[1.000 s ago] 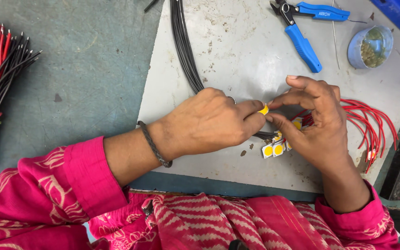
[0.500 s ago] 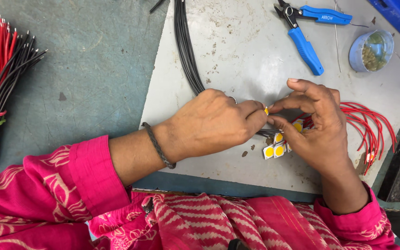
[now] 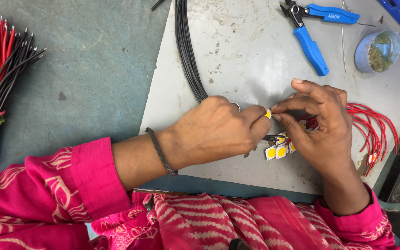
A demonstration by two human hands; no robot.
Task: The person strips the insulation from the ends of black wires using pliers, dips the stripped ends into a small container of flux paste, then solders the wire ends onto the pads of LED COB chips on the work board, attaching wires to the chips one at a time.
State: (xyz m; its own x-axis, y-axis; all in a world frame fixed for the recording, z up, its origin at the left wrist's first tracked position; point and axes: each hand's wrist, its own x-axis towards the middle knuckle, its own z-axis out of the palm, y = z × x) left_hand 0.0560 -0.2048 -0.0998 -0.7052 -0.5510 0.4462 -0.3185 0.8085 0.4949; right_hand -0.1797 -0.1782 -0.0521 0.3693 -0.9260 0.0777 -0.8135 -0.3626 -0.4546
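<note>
The person wears bright pink sleeves (image 3: 61,185) with a pale leaf pattern. A dark braided band (image 3: 161,152) goes round the left wrist. The left hand (image 3: 214,132) has a silver ring (image 3: 235,106). A pink striped cloth (image 3: 237,222) covers the lap.

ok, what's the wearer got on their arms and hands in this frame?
Both arms wear bright pink sleeves with a pale printed pattern, the left sleeve pushed up the forearm, the right sleeve reaching the wrist. The left hand has a dark braided wristband and a silver ring. The right hand is bare: no gloves.
</note>
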